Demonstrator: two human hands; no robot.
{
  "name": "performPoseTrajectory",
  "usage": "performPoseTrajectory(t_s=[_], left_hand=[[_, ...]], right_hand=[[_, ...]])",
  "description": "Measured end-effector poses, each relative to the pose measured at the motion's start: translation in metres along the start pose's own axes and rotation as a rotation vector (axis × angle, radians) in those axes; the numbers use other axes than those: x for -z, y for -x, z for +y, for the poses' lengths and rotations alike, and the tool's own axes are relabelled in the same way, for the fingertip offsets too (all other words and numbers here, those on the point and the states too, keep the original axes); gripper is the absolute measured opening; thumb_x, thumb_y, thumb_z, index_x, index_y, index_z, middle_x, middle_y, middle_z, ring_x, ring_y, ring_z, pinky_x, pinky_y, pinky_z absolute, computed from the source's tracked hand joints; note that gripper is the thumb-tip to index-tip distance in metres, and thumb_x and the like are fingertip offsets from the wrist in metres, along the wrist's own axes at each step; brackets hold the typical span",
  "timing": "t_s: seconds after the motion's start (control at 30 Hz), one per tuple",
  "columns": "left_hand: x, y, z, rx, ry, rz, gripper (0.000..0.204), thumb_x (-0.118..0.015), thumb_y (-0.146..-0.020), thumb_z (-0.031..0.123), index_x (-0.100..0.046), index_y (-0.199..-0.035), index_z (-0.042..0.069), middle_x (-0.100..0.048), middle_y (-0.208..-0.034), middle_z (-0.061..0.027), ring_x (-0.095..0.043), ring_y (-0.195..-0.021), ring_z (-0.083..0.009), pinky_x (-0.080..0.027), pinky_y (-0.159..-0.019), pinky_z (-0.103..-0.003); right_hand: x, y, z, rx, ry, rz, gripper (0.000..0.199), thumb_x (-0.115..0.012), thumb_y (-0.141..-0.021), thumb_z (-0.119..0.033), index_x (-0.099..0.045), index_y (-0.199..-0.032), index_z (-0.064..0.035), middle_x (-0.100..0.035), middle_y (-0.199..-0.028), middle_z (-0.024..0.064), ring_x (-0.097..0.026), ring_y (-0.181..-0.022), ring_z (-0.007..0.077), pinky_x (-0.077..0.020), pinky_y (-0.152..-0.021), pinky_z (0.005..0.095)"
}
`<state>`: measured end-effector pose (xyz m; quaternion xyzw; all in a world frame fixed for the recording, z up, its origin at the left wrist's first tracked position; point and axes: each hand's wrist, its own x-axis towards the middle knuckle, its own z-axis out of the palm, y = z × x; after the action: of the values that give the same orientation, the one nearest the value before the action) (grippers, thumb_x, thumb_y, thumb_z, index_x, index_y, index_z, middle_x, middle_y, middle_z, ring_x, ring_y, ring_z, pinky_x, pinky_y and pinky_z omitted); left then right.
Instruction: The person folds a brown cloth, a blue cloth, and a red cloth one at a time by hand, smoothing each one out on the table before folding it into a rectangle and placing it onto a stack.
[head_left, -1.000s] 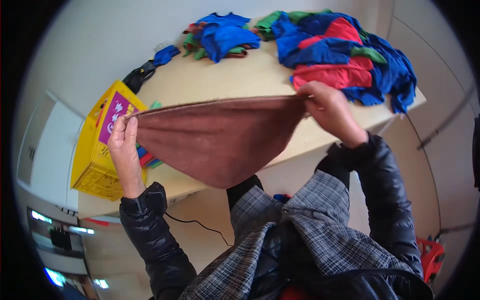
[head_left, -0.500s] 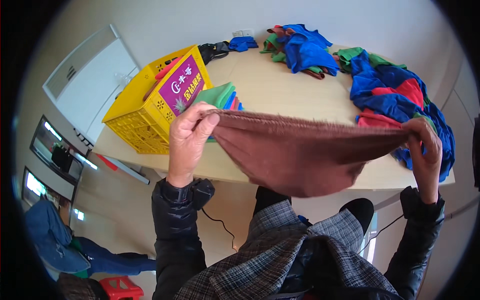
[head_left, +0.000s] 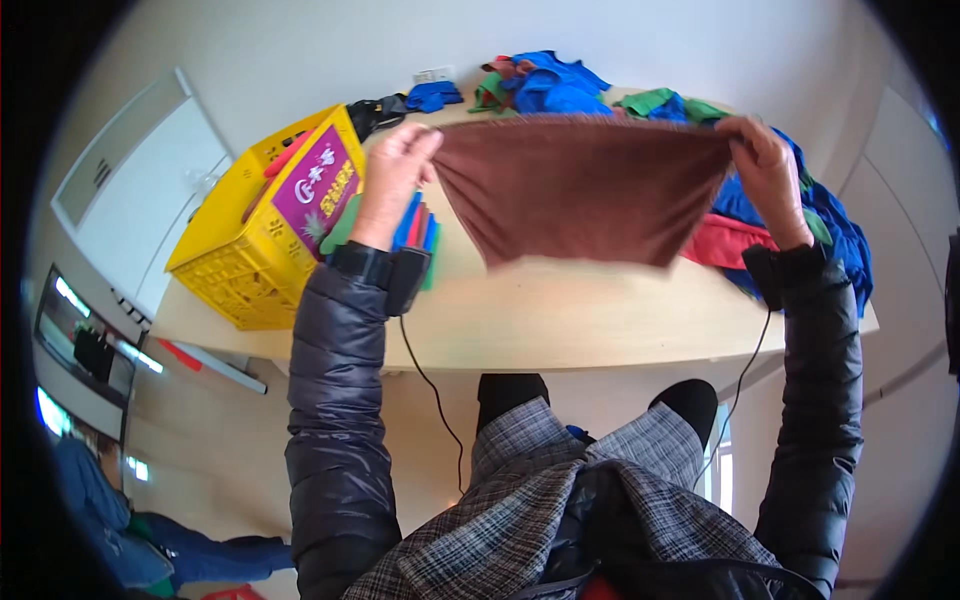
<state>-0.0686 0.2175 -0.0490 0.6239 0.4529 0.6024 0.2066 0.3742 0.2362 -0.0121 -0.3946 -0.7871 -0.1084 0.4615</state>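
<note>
A brown cloth [head_left: 590, 185] hangs stretched above the table, its upper edge pulled taut between my two hands. My left hand [head_left: 395, 180] pinches its upper left corner, and my right hand [head_left: 768, 170] grips the upper right corner. The cloth's lower edge hangs free and is slightly blurred. Partly behind my left wrist stands a stack of folded cloths [head_left: 413, 228] in green, blue and red, beside the crate. Close by my right hand, and partly covered by it, lies a loose heap of blue, red and green cloths [head_left: 735, 240].
The yellow plastic crate [head_left: 245, 285] with a purple label stands at the table's left. Another crumpled cloth pile [head_left: 555, 85] lies at the back, near a small blue cloth [head_left: 433, 96] and a black item [head_left: 375, 113]. A person in blue [head_left: 200, 548] is at the lower left.
Both hands have lifted the brown cloth and moved it farther out over the table. It has opened from a sagging fold into a flatter sheet hanging down.
</note>
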Motion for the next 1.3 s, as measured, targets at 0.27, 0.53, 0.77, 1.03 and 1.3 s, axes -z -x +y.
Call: performPoseTrajectory(t_s=[0.27,0.53,0.77,1.03,1.3], left_hand=[[-0.008,0.089,-0.058,-0.172,-0.34,-0.12,0.009,-0.064,-0.091,0.003,-0.064,-0.099,-0.003,-0.066,-0.097,-0.0084,-0.065,-0.089,-0.017,-0.051,-0.078,-0.029],[-0.025,0.213,-0.135,-0.104,-0.549,-0.271,0.01,-0.069,-0.083,0.0,-0.066,-0.093,-0.001,-0.067,-0.106,-0.0142,-0.066,-0.095,-0.0324,-0.053,-0.081,-0.036],[-0.016,0.224,-0.109,-0.056,-0.608,-0.348,0.013,-0.071,-0.08,0.0,-0.068,-0.092,0.0,-0.068,-0.106,-0.0132,-0.066,-0.095,-0.0324,-0.053,-0.081,-0.037],[0.006,0.181,-0.094,0.184,-0.521,-0.618,0.013,-0.07,-0.083,0.008,-0.068,-0.094,0.0,-0.067,-0.103,-0.0141,-0.066,-0.093,-0.0317,-0.052,-0.081,-0.037],[-0.092,0.114,-0.163,-0.127,-0.728,-0.644,0.052,-0.058,-0.097,0.033,-0.048,-0.139,0.003,-0.047,-0.145,-0.0197,-0.044,-0.134,-0.0346,-0.037,-0.111,-0.041]], right_hand=[[-0.026,0.104,-0.01,0.161,-0.088,-0.054,0.026,-0.057,-0.076,0.011,-0.066,-0.095,-0.005,-0.063,-0.084,0.0152,-0.065,-0.079,0.0346,-0.0525,-0.067,0.0402],[-0.082,0.247,-0.006,-0.074,-0.096,-0.464,0.016,-0.057,-0.082,0.001,-0.062,-0.097,-0.0041,-0.062,-0.086,0.0133,-0.065,-0.079,0.0355,-0.0542,-0.068,0.0425],[-0.064,0.243,-0.019,-0.148,-0.176,-0.55,0.013,-0.057,-0.084,0.001,-0.064,-0.095,-0.0043,-0.066,-0.088,0.0126,-0.067,-0.082,0.0343,-0.0554,-0.072,0.0414],[-0.062,0.201,-0.007,-0.386,-0.544,-0.901,0.019,-0.062,-0.088,-0.01,-0.067,-0.105,-0.0044,-0.07,-0.092,0.0148,-0.068,-0.08,0.0322,-0.0548,-0.072,0.0379],[-0.217,0.163,0.039,0.049,-0.056,-0.805,0.051,-0.052,-0.098,-0.036,-0.05,-0.142,-0.01,-0.043,-0.15,0.0155,-0.04,-0.139,0.0332,-0.0333,-0.113,0.0438]])
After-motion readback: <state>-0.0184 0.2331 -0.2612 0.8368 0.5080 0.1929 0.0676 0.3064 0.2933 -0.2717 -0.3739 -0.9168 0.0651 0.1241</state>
